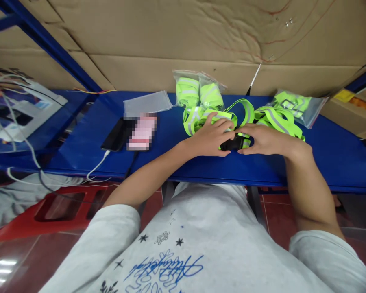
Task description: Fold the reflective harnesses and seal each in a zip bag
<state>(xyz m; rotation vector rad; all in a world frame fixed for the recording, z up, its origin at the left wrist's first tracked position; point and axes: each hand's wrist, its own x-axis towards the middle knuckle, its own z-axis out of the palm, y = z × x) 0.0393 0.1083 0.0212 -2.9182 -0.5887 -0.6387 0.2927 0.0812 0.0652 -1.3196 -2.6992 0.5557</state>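
Observation:
A neon yellow-green reflective strap (271,118) with grey stripes lies tangled on the blue shelf (338,158). Its black plastic buckle (235,143) sits between both hands. My left hand (212,136) has its fingers curled over the strap and the buckle's left end. My right hand (259,139) pinches the buckle's right end, fingers pressed together. Both hands rest on the shelf surface, touching each other at the buckle.
Two clear bags of folded straps (198,90) stand behind the hands, another bag (295,105) at the right. An empty clear bag (148,101), a black phone (116,134) with cables and a blurred pink item (142,132) lie left. Cardboard (171,40) backs the shelf. A red stool (61,207) is below.

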